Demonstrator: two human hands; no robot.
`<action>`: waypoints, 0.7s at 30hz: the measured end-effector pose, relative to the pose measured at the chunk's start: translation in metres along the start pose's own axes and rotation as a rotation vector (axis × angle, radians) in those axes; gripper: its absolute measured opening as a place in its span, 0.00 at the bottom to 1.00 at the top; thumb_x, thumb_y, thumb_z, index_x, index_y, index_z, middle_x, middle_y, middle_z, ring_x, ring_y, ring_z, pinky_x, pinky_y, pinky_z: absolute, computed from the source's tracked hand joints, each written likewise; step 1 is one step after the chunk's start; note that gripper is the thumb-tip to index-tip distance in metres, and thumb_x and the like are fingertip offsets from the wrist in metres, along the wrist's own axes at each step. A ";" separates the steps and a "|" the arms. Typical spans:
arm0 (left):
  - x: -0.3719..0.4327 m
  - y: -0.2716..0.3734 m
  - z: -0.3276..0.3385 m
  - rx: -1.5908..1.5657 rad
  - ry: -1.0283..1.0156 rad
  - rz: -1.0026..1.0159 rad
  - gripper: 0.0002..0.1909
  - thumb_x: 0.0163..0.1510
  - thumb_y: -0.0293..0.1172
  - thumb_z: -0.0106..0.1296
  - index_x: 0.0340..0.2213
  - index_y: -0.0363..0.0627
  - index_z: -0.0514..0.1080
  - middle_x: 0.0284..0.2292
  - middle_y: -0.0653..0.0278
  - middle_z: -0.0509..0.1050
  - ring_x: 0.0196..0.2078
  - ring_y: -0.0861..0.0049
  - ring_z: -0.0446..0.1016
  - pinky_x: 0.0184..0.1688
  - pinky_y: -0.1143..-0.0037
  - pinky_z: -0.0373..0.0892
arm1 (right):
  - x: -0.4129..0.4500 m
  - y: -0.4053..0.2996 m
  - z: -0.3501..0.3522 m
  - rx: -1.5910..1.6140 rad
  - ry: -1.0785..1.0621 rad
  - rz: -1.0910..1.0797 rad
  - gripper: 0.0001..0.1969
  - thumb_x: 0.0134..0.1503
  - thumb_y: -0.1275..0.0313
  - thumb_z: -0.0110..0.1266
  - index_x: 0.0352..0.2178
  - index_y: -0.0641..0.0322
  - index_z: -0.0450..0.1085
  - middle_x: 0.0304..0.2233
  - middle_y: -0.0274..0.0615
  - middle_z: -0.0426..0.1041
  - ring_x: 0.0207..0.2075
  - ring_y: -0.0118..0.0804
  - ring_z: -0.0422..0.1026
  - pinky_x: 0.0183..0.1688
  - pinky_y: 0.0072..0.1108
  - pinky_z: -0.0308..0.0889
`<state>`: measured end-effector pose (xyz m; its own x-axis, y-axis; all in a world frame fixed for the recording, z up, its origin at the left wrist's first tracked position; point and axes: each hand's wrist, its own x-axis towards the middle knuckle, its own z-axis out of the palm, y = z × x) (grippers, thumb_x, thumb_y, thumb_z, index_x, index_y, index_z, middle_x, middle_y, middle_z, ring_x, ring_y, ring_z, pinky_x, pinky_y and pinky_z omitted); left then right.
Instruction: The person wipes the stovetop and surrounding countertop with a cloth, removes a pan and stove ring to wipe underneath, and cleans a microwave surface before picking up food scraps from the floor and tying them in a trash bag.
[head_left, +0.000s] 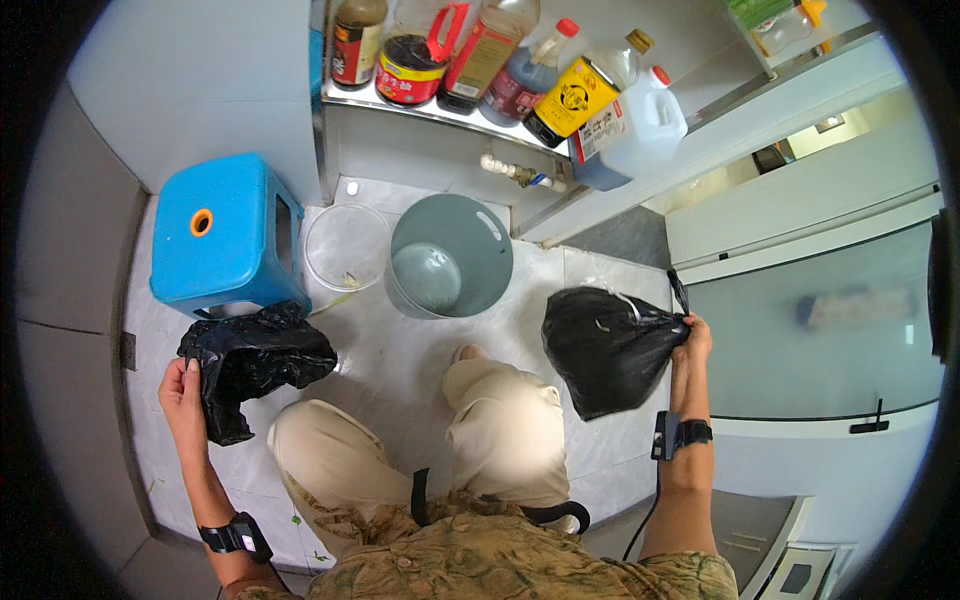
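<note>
My left hand (182, 390) pinches the edge of a crumpled black plastic bag (259, 352), which hangs beside the blue stool. In my right hand (695, 337) is the gathered neck of a full black garbage bag (600, 352), its twisted end sticking up past my fingers. Pale strands lie on the top of the full bag, and its contents are hidden. Between the two bags, a grey plastic bin (484, 262) stands on the floor with its inside bare. A clear round lid or ring (346, 244) rests on the tiles just left of the bin.
A blue plastic stool (217, 232) stands at the left wall. Ahead, a metal shelf (435, 120) carries several sauce bottles and a large plastic jug (634, 135). Beneath it, a pipe valve (525, 174) juts out. A frosted glass door (810, 322) is on the right. Green scraps (319, 556) dot the floor.
</note>
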<state>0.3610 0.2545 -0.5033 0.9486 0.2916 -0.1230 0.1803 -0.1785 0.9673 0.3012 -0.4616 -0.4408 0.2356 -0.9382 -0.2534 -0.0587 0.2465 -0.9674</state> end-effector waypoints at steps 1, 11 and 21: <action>0.000 -0.001 0.007 0.006 0.001 -0.008 0.09 0.55 0.32 0.44 0.24 0.41 0.66 0.20 0.77 0.64 0.23 0.93 0.58 0.25 0.88 0.56 | 0.008 0.004 0.003 -0.011 0.020 -0.008 0.12 0.37 0.81 0.44 0.28 0.67 0.65 0.24 0.41 0.65 0.24 0.39 0.65 0.31 0.28 0.66; 0.008 0.013 0.064 0.108 -0.037 -0.069 0.09 0.55 0.32 0.45 0.24 0.41 0.66 0.21 0.76 0.65 0.23 0.93 0.59 0.25 0.87 0.57 | 0.123 0.062 0.056 0.096 0.028 0.075 0.06 0.36 0.80 0.45 0.22 0.65 0.65 0.20 0.39 0.64 0.18 0.38 0.63 0.19 0.25 0.60; 0.017 0.011 0.098 0.206 -0.055 -0.074 0.09 0.55 0.31 0.45 0.24 0.39 0.66 0.22 0.76 0.65 0.25 0.91 0.59 0.27 0.87 0.57 | 0.229 0.044 0.097 0.043 0.156 0.041 0.02 0.42 0.76 0.45 0.18 0.57 0.62 0.15 0.35 0.61 0.10 0.32 0.55 0.11 0.21 0.48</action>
<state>0.4042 0.1652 -0.5166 0.9426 0.2599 -0.2095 0.2938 -0.3484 0.8901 0.4463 -0.6420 -0.5416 0.0807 -0.9527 -0.2929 -0.0231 0.2920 -0.9561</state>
